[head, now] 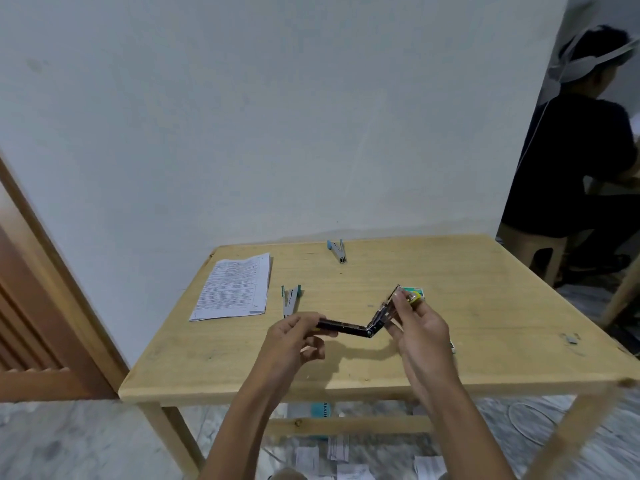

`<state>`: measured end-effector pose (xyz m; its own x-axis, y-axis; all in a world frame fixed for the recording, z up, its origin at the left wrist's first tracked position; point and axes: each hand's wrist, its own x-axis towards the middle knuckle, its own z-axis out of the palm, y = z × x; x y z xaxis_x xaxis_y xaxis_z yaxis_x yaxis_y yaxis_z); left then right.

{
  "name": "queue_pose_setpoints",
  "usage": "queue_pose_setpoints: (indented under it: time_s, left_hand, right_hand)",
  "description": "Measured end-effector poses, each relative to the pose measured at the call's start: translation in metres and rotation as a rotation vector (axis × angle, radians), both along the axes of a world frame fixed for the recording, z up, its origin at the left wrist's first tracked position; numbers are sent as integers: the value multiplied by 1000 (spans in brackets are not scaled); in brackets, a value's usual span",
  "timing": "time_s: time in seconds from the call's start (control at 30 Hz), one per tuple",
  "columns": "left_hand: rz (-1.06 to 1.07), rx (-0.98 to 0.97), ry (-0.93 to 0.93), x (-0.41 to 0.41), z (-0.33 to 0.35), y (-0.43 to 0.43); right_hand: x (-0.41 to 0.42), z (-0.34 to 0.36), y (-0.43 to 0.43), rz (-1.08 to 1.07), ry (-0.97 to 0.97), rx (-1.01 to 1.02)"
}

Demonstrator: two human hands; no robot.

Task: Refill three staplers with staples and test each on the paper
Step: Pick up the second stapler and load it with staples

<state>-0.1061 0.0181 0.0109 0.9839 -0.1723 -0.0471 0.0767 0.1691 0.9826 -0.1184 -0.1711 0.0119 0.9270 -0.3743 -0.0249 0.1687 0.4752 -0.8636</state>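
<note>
A black stapler (360, 320), swung wide open at its hinge, is held in the air above the middle of the desk (485, 306), toward the near edge. The left hand (294, 337) has its grip pinched on the end of the flat black arm, thumb on top and fingers beneath. The right hand (420, 327) has its grip closed around the raised metal arm, which tilts up and away toward a green staple box (415, 292); the box sits just behind the fingertips, and whether it lies on the desk or touches them cannot be told. Near the far left corner lies a paper stack (233, 287), its left side close to the desk's left edge. Just right of it, apart from the stack, lies a blue stapler (290, 299), opened. A second blue stapler (337, 251) rests near the far edge, about midway along it. A small grey clump, perhaps staples (570, 338), sits close to the right edge. The right half of the desk and the strip along the near edge are bare wood. Paper scraps (346, 455) litter the floor under the desk.
</note>
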Motion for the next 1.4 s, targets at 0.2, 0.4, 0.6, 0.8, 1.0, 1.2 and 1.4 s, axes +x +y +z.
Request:
queue_pose_setpoints:
  time_s: [0.2,0.4,0.6,0.8,1.0,1.2,1.4]
  left_hand:
    - [-357,53,223,-13,6,0]
    - [-471,-180,274,-29,9,-28]
    - [-437,-492,361,-27,0,-38]
    - [-350,-516,322,-26,-4,-41]
    - [-288,-471,316,-25,-2,-41]
    - [-270,-419,300,-25,-4,-40]
    - [-261,-452,292,-24,-1,-37]
  right_hand:
    - [-7,11,7,230,-37,342]
    - [-12,13,25,429,68,217]
    - [-3,6,27,376,53,80]
    - [-4,2,24,175,18,-419]
    - [-16,1,24,62,-127,-810]
    - [-14,-2,25,16,-157,-1030]
    - [-10,2,25,-44,-199,-1115]
